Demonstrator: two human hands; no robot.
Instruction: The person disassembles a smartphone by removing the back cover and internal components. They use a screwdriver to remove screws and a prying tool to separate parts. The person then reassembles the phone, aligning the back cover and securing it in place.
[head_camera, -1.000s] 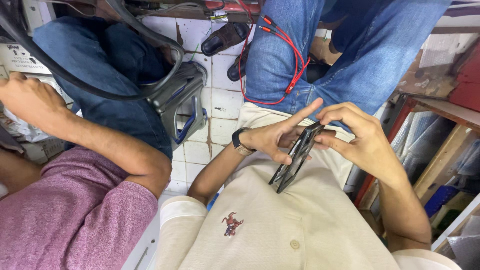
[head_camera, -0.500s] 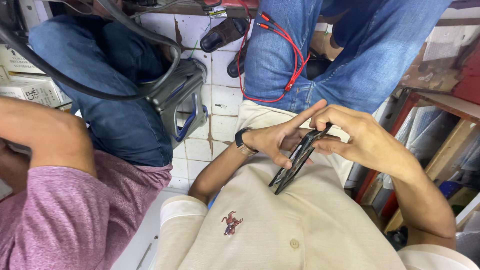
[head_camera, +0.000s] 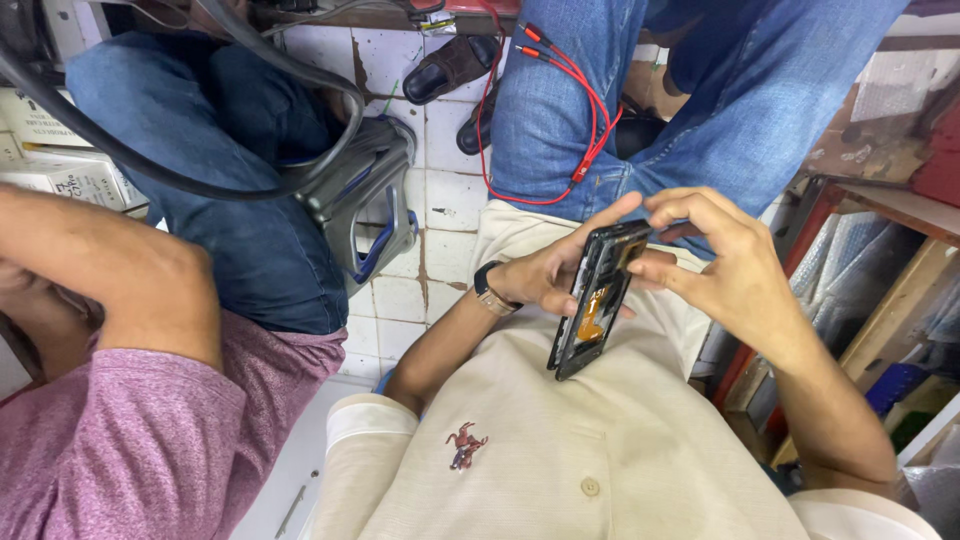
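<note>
I hold a black phone (head_camera: 592, 300) with its back cover off over my cream shirt. An orange flex strip shows inside it. My left hand (head_camera: 545, 272), with a dark watch on the wrist, supports the phone from behind and from the left. My right hand (head_camera: 722, 265) reaches in from the right, its thumb and fingertips pinching at the phone's upper end. The phone stands nearly on edge, tilted, with its open side toward me.
A person in a purple shirt (head_camera: 130, 440) sits close on my left, one bare arm (head_camera: 110, 275) raised. Another person's jeans (head_camera: 690, 90), red wires (head_camera: 585, 125) and dark sandals (head_camera: 450, 65) are ahead. A thick black cable (head_camera: 200, 180) and a grey-blue tool (head_camera: 375, 195) lie on the tiled floor. Shelves stand at right.
The phone has turned from edge-on so that its open inside shows. My right fingers have shifted to its upper end. The purple-shirted person's arm has dropped lower and closer.
</note>
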